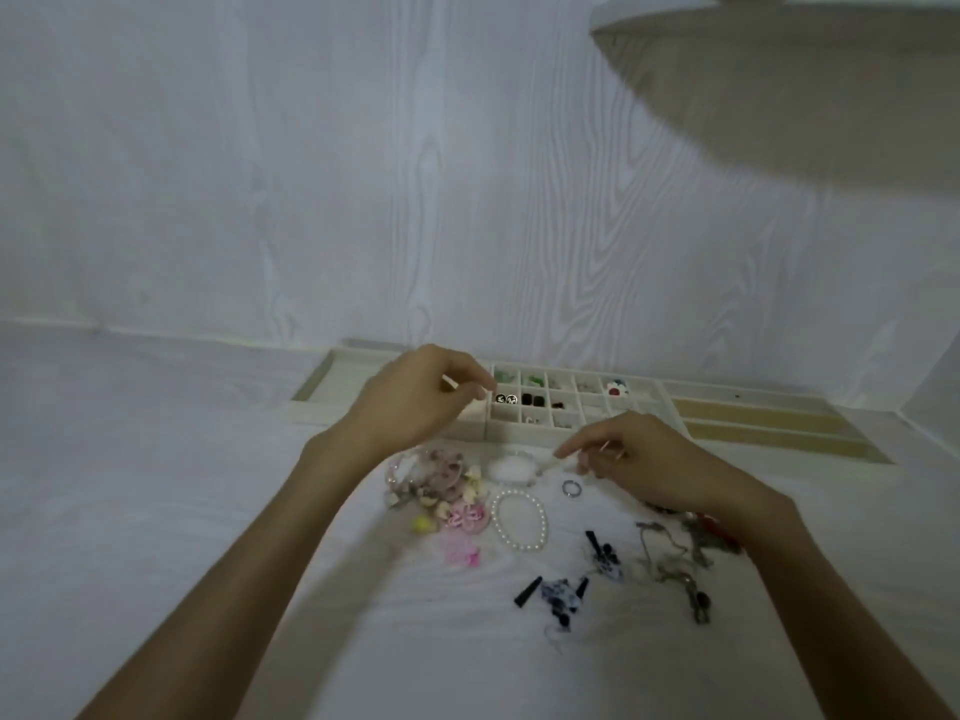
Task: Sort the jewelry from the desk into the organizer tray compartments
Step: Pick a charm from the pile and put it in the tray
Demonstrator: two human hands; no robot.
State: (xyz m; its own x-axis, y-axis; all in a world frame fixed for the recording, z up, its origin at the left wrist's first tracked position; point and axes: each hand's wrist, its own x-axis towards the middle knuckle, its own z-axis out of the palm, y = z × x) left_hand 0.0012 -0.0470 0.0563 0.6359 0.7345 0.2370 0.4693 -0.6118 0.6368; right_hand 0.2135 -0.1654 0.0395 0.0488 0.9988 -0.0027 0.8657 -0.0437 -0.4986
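A cream organizer tray (311, 393) lies at the back of the white desk; its small compartments hold black-and-white studs (506, 399), green pieces (533, 379) and a red-and-white flower (617, 388). My left hand (410, 402) hovers over the tray's left part, fingertips pinched together; whether anything is between them is unclear. My right hand (644, 459) hangs low over the desk and pinches a thin gold piece (615, 451). Below it lie a silver ring (570, 488), a pearl bracelet (519, 519) and a clear bead bracelet (511, 467).
Loose jewelry is spread on the desk: a pink and cream heap (441, 483), a yellow ball (422, 523), blue-and-black earrings (563, 595), tangled chains (675, 556). A wood-grain wall stands behind the tray. A pale rounded object (779, 70) overhangs the upper right.
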